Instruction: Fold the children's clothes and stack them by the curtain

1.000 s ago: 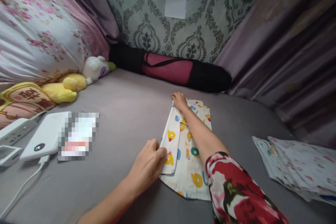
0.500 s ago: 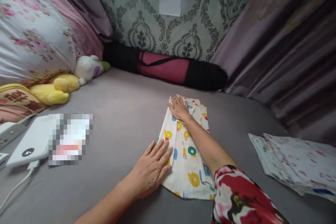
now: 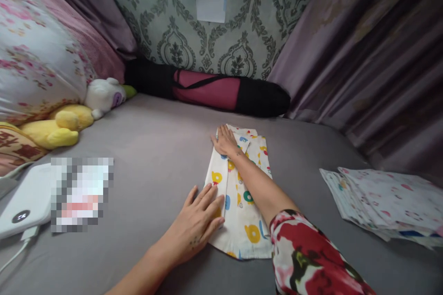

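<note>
A white shirt [image 3: 254,233] with a yellow, blue, green and red print lies folded lengthwise on the grey bed sheet [image 3: 155,147]. Small buttons show down its front. My left hand [image 3: 200,214] rests flat on its lower left edge, fingers spread, touching the folded-in sleeve side. At the shirt's top left corner my right hand [image 3: 225,140] presses down with the palm flat and fingers stretched out. The right forearm crosses over the shirt and hides part of its middle and right side.
A stack of folded printed clothes [image 3: 391,203] lies at the right. On the left are a white power bank [image 3: 31,198] with a cable, a blurred-out phone-like item [image 3: 83,193] and plush toys [image 3: 65,124]. A black and pink long bag [image 3: 207,90] lies along the wall.
My right hand has shifted slightly left over the shirt's top corner. My left hand stays about where it was on the shirt. The whole view has swung a little to the right.
</note>
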The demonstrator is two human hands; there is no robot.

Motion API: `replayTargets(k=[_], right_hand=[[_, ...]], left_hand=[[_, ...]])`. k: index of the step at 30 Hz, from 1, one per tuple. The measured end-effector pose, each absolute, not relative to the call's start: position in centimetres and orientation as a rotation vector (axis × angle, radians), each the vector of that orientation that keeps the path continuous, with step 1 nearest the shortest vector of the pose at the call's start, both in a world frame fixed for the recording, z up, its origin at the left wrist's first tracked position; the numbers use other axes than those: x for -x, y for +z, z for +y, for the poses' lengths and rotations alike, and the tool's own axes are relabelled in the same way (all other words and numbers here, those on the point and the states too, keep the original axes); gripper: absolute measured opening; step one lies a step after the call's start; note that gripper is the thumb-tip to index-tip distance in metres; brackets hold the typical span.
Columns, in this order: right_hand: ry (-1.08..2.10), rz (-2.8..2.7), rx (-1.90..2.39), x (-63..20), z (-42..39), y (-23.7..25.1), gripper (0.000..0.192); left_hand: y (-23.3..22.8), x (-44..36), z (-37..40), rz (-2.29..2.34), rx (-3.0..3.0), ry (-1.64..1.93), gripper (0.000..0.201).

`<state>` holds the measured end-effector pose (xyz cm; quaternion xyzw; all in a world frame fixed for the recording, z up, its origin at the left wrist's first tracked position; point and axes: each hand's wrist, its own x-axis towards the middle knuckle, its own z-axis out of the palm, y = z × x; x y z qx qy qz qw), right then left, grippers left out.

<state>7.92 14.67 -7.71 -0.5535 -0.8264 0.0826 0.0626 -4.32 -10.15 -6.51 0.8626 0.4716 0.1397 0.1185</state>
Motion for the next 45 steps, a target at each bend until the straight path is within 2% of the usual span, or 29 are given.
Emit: replayTargets(k=[4, 9, 13, 18, 27, 32, 38, 45], right_hand=[[0.273, -2.468, 1.654, -7.7, 15.0, -8.3, 0.068], [0.449, -2.434, 1.611, -9.4, 15.1, -6.6, 0.064], [0.311, -2.387, 1.682, -11.2, 13.8, -6.1, 0.065], [0.224, -2.417, 1.788, -12.1, 12.6, -7.9, 0.065], [0.37, -2.343, 1.761, -13.2, 13.2, -7.3, 0.063], [0.203, -2.086, 2.01, -16.1, 13.7, -7.6, 0.065], [0.187, -2.136, 2.08, -17.0, 13.6, -7.9, 0.065], [0.212, -2.377, 1.805, -14.3, 9.6, -7.4, 0.065]], left_hand=[[-6.5, 4.4, -10.0, 1.374, -2.536, 0.352, 0.047], [-6.1, 4.5, -10.0, 1.373, -2.541, 0.426, 0.041], [-6.1, 4.4, -10.1, 1.368, -2.544, 0.453, 0.041], [-6.7, 4.5, -9.9, 1.348, -2.537, 0.496, 0.041], [-6.6, 4.6, -9.7, 1.341, -2.554, 0.436, 0.041], [-6.7, 4.6, -9.7, 1.326, -2.557, 0.445, 0.04], [-6.7, 4.7, -9.7, 1.29, -2.555, 0.436, 0.039], [-6.3, 4.7, -9.8, 1.295, -2.546, 0.473, 0.035]])
